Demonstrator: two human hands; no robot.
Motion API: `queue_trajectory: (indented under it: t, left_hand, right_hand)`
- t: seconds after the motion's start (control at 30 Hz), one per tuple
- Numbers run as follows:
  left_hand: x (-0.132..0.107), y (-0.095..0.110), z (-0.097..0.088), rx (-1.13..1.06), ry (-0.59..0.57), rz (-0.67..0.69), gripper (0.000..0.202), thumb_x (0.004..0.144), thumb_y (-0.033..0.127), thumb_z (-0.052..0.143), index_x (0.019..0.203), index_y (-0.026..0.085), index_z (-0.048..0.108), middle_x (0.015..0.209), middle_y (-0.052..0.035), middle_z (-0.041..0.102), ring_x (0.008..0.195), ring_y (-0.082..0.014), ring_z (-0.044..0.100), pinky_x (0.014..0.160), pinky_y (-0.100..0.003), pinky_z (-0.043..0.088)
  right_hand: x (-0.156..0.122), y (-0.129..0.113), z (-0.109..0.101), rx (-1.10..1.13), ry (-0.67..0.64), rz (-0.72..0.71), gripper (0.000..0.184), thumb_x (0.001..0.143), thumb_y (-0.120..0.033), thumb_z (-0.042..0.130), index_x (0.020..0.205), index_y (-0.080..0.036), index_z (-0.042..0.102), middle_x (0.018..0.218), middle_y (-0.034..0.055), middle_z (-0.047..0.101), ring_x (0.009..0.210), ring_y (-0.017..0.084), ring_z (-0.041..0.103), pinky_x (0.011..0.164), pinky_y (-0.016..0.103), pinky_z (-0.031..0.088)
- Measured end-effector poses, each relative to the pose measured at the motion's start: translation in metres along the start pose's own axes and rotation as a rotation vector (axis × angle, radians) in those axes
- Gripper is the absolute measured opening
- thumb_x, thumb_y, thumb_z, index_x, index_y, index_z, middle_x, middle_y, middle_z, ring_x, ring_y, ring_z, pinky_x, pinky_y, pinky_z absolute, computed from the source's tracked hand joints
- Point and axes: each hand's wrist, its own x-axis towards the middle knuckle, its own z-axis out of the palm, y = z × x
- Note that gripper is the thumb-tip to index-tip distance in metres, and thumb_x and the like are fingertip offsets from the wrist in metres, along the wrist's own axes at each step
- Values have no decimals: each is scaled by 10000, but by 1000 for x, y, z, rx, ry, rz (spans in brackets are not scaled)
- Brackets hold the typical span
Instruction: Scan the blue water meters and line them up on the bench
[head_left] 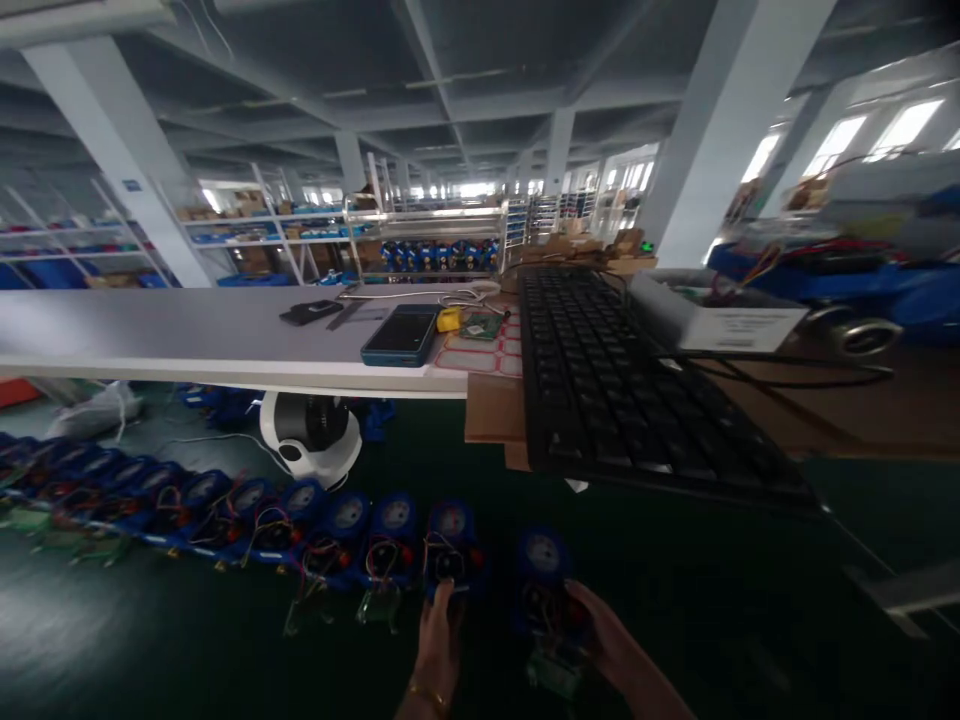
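Left hand (439,630) fingers rest on a blue meter (450,545); right hand (600,630), at 3 o'clock, clasps the end meter (541,580).

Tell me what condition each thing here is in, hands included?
Left hand: fingers resting on a blue meter, grip unclear.
Right hand: curled around another blue meter, standing apart from the row.
Row of meters: lined up on the floor, wires exposed.
Keyboard: overhanging the desk edge.
Phone: lying flat, screen dark.
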Motion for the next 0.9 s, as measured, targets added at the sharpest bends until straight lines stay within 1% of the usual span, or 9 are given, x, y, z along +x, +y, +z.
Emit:
queue_trajectory:
  t: [0.07,0.13,0.2,0.27,0.37,0.5,0.6,0.73,0.9]
  left_hand:
    - [1,5,2,-8,6,29,65,832,167,602,893,153,622,992,-82,689,908,-186,656,840,-291,523]
    - [1,8,0,4,-11,60,40,816,133,605,838,141,638,915,-77,698,862,-182,659,808,-282,526]
    - [1,11,-4,26,-37,83,16,787,135,633,793,134,648,857,-77,698,821,-191,660,789,-291,527]
    - [1,11,-9,50,-68,94,49,741,154,684,777,134,656,837,-78,698,800,-208,660,781,-307,526]
    - [2,9,-14,78,-101,106,95,708,174,727,754,135,653,806,-74,692,790,-215,656,791,-322,520]
    - [5,4,-11,90,-102,122,43,814,174,638,813,132,630,839,-43,682,783,-161,640,839,-336,504]
    - [4,1,-6,94,-90,115,44,851,156,588,841,123,617,856,-29,677,781,-145,634,855,-339,496]
    - [-5,-5,-3,106,-75,97,54,838,140,581,845,142,634,854,-33,684,791,-153,639,853,-305,486]
    - [-20,-7,-9,156,-113,118,41,840,143,592,842,123,627,799,-19,666,753,-151,625,843,-337,489]
  right_hand:
    - [21,-7,6,-11,-27,16,383,609,-447,771,853,-197,615,801,35,656,803,258,645,620,310,556]
    - [37,-13,11,-17,-54,32,371,619,-416,775,862,-186,615,785,35,653,765,241,643,578,277,542]
    - [47,-16,12,-23,-78,49,356,630,-400,776,863,-181,619,786,42,656,738,236,641,547,264,530]
    - [53,-18,11,-29,-98,65,344,638,-395,780,857,-181,624,793,53,660,725,237,640,533,263,525]
    - [54,-20,5,-36,-122,95,322,654,-384,783,858,-187,630,830,69,667,765,254,642,569,283,539]
    - [53,-22,-3,-49,-137,152,282,700,-364,761,882,-189,635,862,81,668,846,280,638,661,333,557]
    - [51,-25,-3,-58,-137,186,284,723,-351,748,921,-188,627,860,74,665,848,268,640,699,352,562]
    - [45,-25,2,-59,-127,204,285,785,-360,694,983,-176,603,919,75,661,827,231,643,677,321,566]
    - [37,-28,4,-79,-131,180,280,861,-374,630,1042,-163,594,934,78,655,788,204,639,634,279,556]
